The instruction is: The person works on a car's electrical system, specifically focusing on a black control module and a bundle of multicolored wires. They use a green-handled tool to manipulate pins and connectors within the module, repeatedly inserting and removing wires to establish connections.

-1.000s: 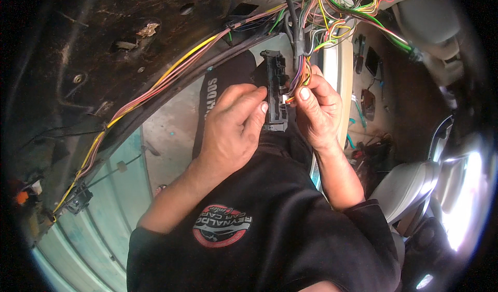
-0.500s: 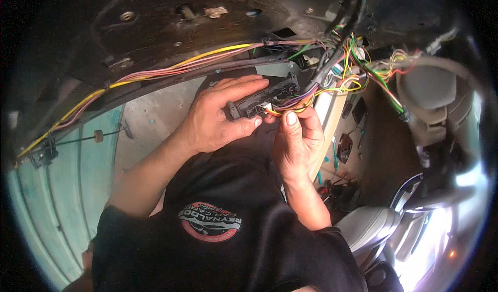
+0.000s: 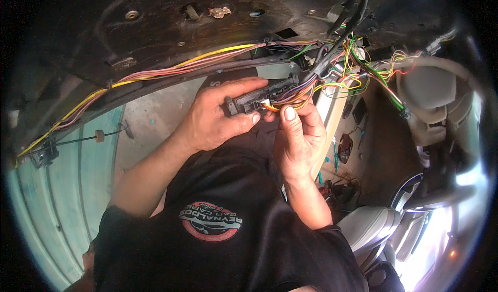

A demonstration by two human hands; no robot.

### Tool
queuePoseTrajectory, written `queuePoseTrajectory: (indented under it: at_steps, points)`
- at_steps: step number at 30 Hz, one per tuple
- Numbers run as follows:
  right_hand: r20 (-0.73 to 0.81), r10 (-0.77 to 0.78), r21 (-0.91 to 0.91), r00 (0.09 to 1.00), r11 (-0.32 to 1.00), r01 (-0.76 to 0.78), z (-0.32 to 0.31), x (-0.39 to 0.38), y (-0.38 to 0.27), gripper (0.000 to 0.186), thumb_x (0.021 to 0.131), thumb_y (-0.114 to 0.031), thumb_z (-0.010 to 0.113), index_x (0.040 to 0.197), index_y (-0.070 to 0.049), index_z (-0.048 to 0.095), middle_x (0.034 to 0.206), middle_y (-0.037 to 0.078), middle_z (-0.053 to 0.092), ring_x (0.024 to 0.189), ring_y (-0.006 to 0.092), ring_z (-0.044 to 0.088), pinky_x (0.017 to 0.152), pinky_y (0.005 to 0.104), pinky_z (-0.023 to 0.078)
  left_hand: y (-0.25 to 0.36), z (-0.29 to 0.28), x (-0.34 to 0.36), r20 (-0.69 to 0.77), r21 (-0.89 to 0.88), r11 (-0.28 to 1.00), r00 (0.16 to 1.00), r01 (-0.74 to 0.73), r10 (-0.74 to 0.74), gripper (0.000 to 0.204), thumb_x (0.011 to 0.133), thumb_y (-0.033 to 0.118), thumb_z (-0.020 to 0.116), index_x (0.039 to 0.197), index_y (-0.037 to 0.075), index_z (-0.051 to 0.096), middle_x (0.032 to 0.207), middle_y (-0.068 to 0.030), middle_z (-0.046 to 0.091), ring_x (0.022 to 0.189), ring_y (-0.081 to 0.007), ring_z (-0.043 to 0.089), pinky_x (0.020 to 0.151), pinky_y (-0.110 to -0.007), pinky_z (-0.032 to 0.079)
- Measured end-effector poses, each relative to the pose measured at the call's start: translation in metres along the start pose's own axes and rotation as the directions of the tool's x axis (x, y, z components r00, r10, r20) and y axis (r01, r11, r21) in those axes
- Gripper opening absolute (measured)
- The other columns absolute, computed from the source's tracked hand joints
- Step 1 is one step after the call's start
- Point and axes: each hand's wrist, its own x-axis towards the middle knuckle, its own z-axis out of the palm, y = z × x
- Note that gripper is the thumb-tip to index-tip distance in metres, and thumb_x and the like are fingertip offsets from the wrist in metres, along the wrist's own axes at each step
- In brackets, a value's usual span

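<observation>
My left hand (image 3: pixel 215 116) is closed round the left end of a long black connector housing (image 3: pixel 248 101), its fingers along the far side and its thumb on the near edge. A bundle of thin coloured wires (image 3: pixel 296 96) runs from the housing up to the right. My right hand (image 3: pixel 298 134) pinches the orange and yellow wires between thumb and fingers, just right of the housing. A small white piece (image 3: pixel 266 103) sits where these wires meet the housing. The right fingertips are partly hidden behind the wires.
Overhead is a dark metal panel (image 3: pixel 155 38) with a yellow and pink wire run (image 3: pixel 176 65) along its edge. Loose wires (image 3: pixel 358 74) and black cables (image 3: pixel 355 17) hang at upper right. A steering wheel (image 3: pixel 433 87) and grey seat (image 3: pixel 371 227) stand right, a greenish ribbed panel (image 3: pixel 67 198) left.
The connector housing has tilted slightly in my left hand, so its wire side shows differently. My right hand keeps its pinch on the wires, with only a small shift.
</observation>
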Motion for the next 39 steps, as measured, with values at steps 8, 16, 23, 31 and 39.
queuePoseTrajectory:
  at_steps: [8, 16, 23, 31, 39]
  points:
    - [-0.006, -0.015, -0.035, 1.0, 0.999, 0.014, -0.002, -0.004, -0.005, 0.002, 0.099, -0.001, 0.066, 0.099, 0.0, 0.064, 0.105, 0.011, 0.061, 0.088, 0.0183, 0.065, 0.082, 0.0316, 0.055, -0.008, 0.003, 0.003, -0.001, 0.079, 0.99, 0.993, -0.117, 0.117, 0.066, 0.085, 0.024, 0.073, 0.142, -0.006, 0.057, 0.14, -0.02, 0.062, 0.13, -0.0238, 0.058, 0.112, -0.037, 0.042]
    - [0.023, -0.036, -0.024, 0.999, 0.999, 0.037, -0.01, -0.007, -0.003, 0.005, 0.097, -0.001, 0.068, 0.099, -0.001, 0.063, 0.104, 0.01, 0.059, 0.088, 0.0179, 0.065, 0.08, 0.031, 0.055, -0.016, 0.002, 0.009, 0.037, 0.225, 0.939, 0.965, -0.26, 0.259, 0.07, 0.081, 0.032, 0.074, 0.138, -0.007, 0.06, 0.145, -0.0236, 0.058, 0.137, -0.0327, 0.054, 0.116, -0.043, 0.038]
    - [-0.016, -0.035, -0.059, 0.999, 0.998, 0.034, -0.017, -0.009, 0.0, 0.007, 0.096, -0.003, 0.069, 0.099, -0.003, 0.063, 0.104, 0.008, 0.058, 0.087, 0.0153, 0.061, 0.078, 0.0289, 0.054, -0.008, 0.003, 0.006, 0.099, 0.287, 0.937, 0.979, -0.199, 0.178, 0.068, 0.081, 0.029, 0.074, 0.139, -0.005, 0.06, 0.145, -0.023, 0.059, 0.137, -0.0346, 0.053, 0.117, -0.044, 0.037]
    - [-0.154, -0.251, -0.114, 0.956, 0.965, 0.235, -0.023, -0.002, 0.019, 0.018, 0.086, -0.016, 0.065, 0.096, -0.004, 0.057, 0.105, 0.007, 0.055, 0.103, 0.0195, 0.055, 0.098, 0.0366, 0.043, 0.008, 0.007, 0.015, -0.018, 0.1, 0.957, 0.962, 0.274, -0.273, 0.037, 0.094, 0.007, 0.068, 0.128, -0.006, 0.067, 0.12, -0.0131, 0.071, 0.103, -0.0179, 0.069, 0.092, -0.034, 0.056]
    - [-0.033, -0.232, -0.16, 0.972, 0.961, 0.224, -0.042, 0.007, 0.021, 0.031, 0.083, -0.028, 0.062, 0.096, 0.0, 0.059, 0.105, 0.011, 0.054, 0.102, 0.0222, 0.055, 0.096, 0.0378, 0.044, -0.013, 0.029, 0.028, -0.116, -0.111, 0.951, 0.947, 0.288, -0.3, 0.024, 0.089, 0.001, 0.075, 0.109, -0.007, 0.066, 0.103, -0.0117, 0.072, 0.09, -0.0154, 0.07, 0.079, -0.03, 0.059]
